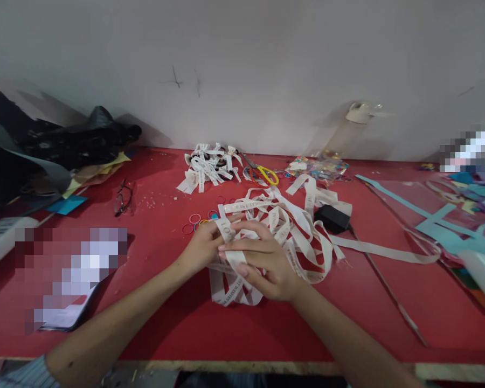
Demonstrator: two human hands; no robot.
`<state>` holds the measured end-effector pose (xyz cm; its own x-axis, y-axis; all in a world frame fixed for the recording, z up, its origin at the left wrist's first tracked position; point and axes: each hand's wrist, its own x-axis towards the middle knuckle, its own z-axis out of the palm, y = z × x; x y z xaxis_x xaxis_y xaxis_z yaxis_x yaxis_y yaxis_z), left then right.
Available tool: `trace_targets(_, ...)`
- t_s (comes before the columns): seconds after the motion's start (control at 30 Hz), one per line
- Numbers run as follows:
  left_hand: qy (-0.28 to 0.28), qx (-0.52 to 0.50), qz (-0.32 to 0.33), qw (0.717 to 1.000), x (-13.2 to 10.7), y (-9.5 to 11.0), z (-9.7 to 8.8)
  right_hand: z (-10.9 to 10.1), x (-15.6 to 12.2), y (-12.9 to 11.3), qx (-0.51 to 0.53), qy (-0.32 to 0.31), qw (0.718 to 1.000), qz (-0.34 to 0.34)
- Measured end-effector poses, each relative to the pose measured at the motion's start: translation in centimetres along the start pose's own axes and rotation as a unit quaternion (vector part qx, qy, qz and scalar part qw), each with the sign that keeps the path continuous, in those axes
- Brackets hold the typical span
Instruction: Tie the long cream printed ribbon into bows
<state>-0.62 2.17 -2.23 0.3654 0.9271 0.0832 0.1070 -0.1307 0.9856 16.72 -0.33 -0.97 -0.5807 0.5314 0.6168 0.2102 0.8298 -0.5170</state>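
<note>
Over the middle of the red table, a printed white ribbon (227,229) runs between my two hands. My left hand (200,247) is closed, its thumb and fingers pinching the ribbon. From the right, my right hand (272,264) grips a lower stretch of the same strip between thumb and bent fingers. Under and behind both hands lies a loose tangle of ribbon (281,218) with dark lettering. Just past my left hand are several small coloured elastic bands (194,218).
At the back sit tied ribbon pieces (210,167) and yellow-handled scissors (269,175). A black block (332,218) stands right of the tangle. Glasses (123,198) and a phone (70,307) lie left. A clear bottle (347,126) stands by the wall; light-blue strips (436,221) lie right.
</note>
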Motion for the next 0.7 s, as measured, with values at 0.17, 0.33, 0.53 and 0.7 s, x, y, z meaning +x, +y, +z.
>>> trace_targets(0.17, -0.113, 0.149, 0.092, 0.978, -0.49, 0.22, -0.20, -0.19, 0.04, -0.26, 0.064, 0.001, 0.997, 0.035)
trace_targets(0.33, -0.158, 0.211, 0.136, 0.955, -0.95, 0.01, -0.02, 0.13, -0.17, 0.07, 0.125, 0.053, 0.984, 0.112)
trace_targets(0.53, -0.185, 0.197, 0.147, 0.952, -1.02, -0.46, 0.14, 0.40, -0.11, 0.51, 0.145, 0.048, 0.977, 0.150)
trace_targets(0.7, -0.219, 0.083, 0.093, 0.968, -0.96, 0.15, 0.04, 0.29, -0.07, 0.34, 0.167, 0.068, 0.965, 0.190)
